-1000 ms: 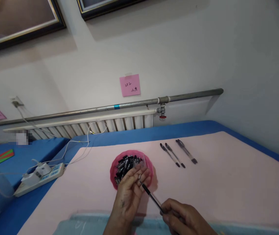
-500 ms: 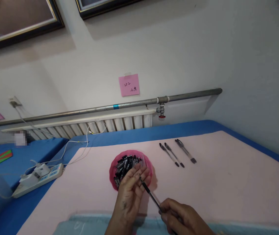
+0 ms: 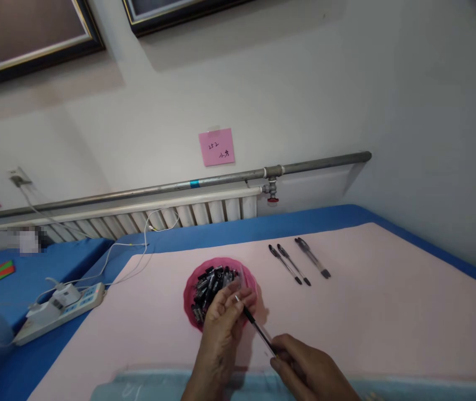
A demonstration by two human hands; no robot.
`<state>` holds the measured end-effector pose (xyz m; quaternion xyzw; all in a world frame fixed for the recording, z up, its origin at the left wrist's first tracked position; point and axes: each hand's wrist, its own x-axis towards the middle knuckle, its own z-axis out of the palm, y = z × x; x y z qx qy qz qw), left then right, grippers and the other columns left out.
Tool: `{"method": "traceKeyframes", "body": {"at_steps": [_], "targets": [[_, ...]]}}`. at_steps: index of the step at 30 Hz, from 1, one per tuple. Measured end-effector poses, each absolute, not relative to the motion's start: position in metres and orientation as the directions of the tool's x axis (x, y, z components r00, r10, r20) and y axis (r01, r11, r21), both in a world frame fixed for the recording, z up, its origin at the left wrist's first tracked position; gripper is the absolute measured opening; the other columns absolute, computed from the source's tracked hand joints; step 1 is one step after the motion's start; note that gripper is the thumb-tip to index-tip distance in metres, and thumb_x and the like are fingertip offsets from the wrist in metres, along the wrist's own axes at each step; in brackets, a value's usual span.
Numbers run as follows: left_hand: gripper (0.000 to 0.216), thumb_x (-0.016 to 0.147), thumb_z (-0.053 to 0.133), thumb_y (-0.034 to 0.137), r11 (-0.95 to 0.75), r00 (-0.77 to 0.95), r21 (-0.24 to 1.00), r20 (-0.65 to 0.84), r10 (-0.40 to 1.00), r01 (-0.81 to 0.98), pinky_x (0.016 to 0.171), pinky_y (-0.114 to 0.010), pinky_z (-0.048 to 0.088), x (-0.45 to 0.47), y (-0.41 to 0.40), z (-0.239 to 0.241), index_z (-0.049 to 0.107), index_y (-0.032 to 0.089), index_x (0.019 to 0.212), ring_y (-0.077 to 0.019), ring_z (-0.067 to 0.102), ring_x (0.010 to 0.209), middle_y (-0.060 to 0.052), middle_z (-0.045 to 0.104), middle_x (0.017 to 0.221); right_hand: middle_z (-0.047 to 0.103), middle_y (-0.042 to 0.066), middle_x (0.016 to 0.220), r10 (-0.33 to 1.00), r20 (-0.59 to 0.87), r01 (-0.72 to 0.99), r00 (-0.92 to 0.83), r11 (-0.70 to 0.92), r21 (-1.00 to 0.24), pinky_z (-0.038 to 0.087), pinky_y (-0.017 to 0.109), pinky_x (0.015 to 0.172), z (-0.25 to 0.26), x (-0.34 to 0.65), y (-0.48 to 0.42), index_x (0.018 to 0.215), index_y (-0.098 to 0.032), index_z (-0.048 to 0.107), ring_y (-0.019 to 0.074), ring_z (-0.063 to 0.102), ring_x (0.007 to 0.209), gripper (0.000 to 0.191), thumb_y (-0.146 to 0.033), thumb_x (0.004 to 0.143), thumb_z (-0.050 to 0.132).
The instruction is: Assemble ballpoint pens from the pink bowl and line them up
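My right hand [image 3: 305, 370] is closed round the back end of a clear pen [image 3: 257, 328] with a black grip, its tip pointing up and left. My left hand [image 3: 225, 317] meets that tip, fingers pinched near it; what they hold, if anything, is too small to make out. Just beyond my left hand a pink bowl [image 3: 190, 287] holds several small black pen caps [image 3: 210, 281]. Three capped pens [image 3: 296, 263] lie side by side on the pink mat [image 3: 388, 312], to the right of the bowl.
A white power strip [image 3: 60, 303] with plugs and cables lies on the blue cloth at the left. A radiator and a grey pipe [image 3: 204, 181] run along the wall behind. A pale blue tray edge [image 3: 146, 384] lies at the bottom, near me.
Both hands stay together on the pen. The view has shifted slightly, so everything sits a little further left.
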<state>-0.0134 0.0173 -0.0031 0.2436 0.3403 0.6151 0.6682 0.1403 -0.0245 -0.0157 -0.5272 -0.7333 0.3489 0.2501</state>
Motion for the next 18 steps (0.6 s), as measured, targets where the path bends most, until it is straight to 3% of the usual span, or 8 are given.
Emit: {"method": "traceKeyframes", "body": {"at_steps": [5,10,18], "targets": [[0.028,0.074,0.066,0.034,0.125,-0.016,0.698,-0.192,0.981,-0.705,0.075,-0.031,0.05,-0.015,0.018,0.0,0.062,0.014,0.093,-0.0179,0.065,0.081,-0.009,0.068,0.086,0.059,-0.001,0.064,0.951,0.014,0.619,-0.308,0.212,-0.756,0.036,0.023,0.055,-0.0148,0.1427,-0.0231,0.081,-0.022,0.054,0.0154,0.054,0.059,0.018,-0.035,0.085,0.042],[0.018,0.067,0.073,0.026,0.129,-0.034,0.77,-0.191,0.981,-0.624,0.055,-0.018,0.042,-0.0144,0.0181,-0.006,0.061,0.014,0.073,-0.0074,0.055,0.056,0.001,0.06,0.062,0.061,0.0,0.067,0.945,0.024,0.608,-0.326,0.229,-0.76,0.037,0.023,0.056,-0.0157,0.143,-0.0244,0.082,-0.022,0.055,0.0157,0.055,0.061,0.017,-0.034,0.085,0.043],[0.015,0.068,0.072,0.026,0.138,0.003,0.779,-0.173,0.985,-0.611,0.057,-0.018,0.041,-0.0118,0.0118,-0.0045,0.065,0.013,0.07,-0.0084,0.055,0.06,-0.002,0.063,0.064,0.058,-0.001,0.064,0.94,0.047,0.528,-0.337,0.23,-0.817,0.036,0.023,0.056,-0.0124,0.143,-0.0263,0.081,-0.022,0.054,0.0148,0.053,0.06,0.018,-0.035,0.085,0.042]]}}
